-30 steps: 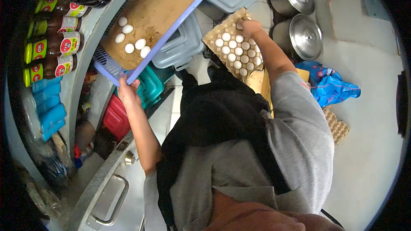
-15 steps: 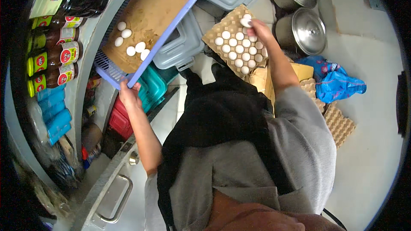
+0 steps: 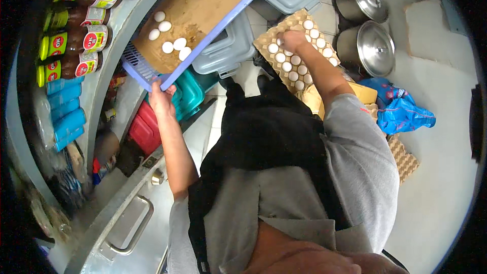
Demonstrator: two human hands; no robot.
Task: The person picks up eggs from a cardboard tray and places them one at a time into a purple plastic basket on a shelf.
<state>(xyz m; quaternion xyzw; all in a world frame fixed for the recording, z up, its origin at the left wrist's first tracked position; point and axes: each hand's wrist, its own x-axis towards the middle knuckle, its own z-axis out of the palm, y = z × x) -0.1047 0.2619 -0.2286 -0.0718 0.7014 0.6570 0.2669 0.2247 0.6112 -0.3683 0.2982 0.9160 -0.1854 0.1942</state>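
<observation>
My left hand [image 3: 161,97] grips the near corner rim of a purple plastic basket [image 3: 183,70]. Inside, several white eggs [image 3: 179,43] lie on a brown cardboard liner [image 3: 213,0]. At the upper middle, my right hand [image 3: 294,40] reaches into a pulp egg carton [image 3: 266,56] holding several white eggs [image 3: 292,75]. Its fingers are curled down among the eggs at the carton's upper left part; what is between them is hidden. The carton rests over a yellowish cardboard box [image 3: 361,92].
Sauce bottles [image 3: 76,40] and blue rolls [image 3: 68,122] fill the left shelves. Around are grey lidded bins [image 3: 223,48], green [image 3: 190,96] and red [image 3: 144,129] bins, steel pots [image 3: 375,48], a blue bag [image 3: 406,111], loose carton material [image 3: 403,160] and a steel door [image 3: 127,223].
Half a second ago my right hand held an egg at the carton's upper right; it has moved down-left into the carton. My left hand still grips the basket. The view has shifted slightly.
</observation>
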